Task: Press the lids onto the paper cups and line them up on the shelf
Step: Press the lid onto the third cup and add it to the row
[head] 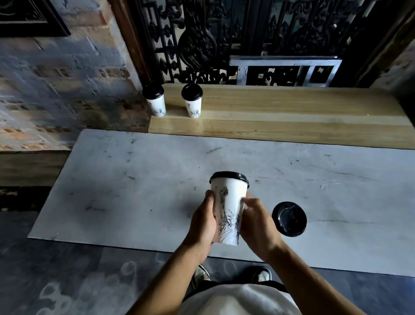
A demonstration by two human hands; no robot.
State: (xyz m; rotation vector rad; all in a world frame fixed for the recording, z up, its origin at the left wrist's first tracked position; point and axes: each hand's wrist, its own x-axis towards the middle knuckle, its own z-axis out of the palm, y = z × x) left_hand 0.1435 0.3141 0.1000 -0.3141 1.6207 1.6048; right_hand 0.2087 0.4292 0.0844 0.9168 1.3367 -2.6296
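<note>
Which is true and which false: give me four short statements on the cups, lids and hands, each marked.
1. Two lidded cups stand on the wooden shelf: left cup, right cup. True.
2. The held cup has no lid. False: a black lid is on it.
3. Both the left hand and the right hand touch that cup. True.
4. The spare lid lies on the shelf. False: it lies on the grey table.

**No legible text**

No words, brands or numbers can be read. Only a black ink drawing is printed on the held paper cup [226, 210]; similar prints are seen on the two shelf cups [156, 100], too small to be resolved.
</note>
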